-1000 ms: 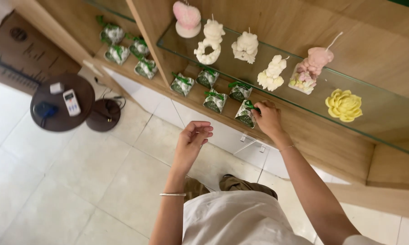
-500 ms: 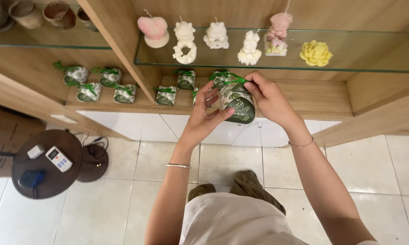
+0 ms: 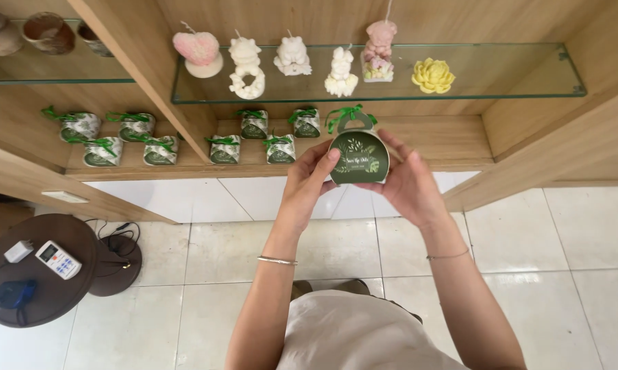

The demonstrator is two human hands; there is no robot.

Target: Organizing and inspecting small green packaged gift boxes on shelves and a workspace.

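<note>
A small dark green gift box [image 3: 358, 155] with a leaf pattern and a green ribbon bow on top is held up in front of the shelves. My left hand [image 3: 310, 183] grips its left side with the fingers over the front edge. My right hand [image 3: 406, 179] cups its right side and back. On the wooden shelf [image 3: 453, 140] behind stand several like boxes [image 3: 254, 124] with green ribbons, in rows.
A glass shelf [image 3: 514, 75] above carries shaped candles: a pink heart [image 3: 198, 51], white figures [image 3: 292, 55], a yellow flower [image 3: 433, 75]. A round dark side table [image 3: 55, 288] at lower left bears a remote control [image 3: 58, 259]. White floor tiles lie below.
My right hand took a green box off the shelf, my left hand joined it, and both now hold the box upright, facing me. The view has swung to face the shelves squarely.
</note>
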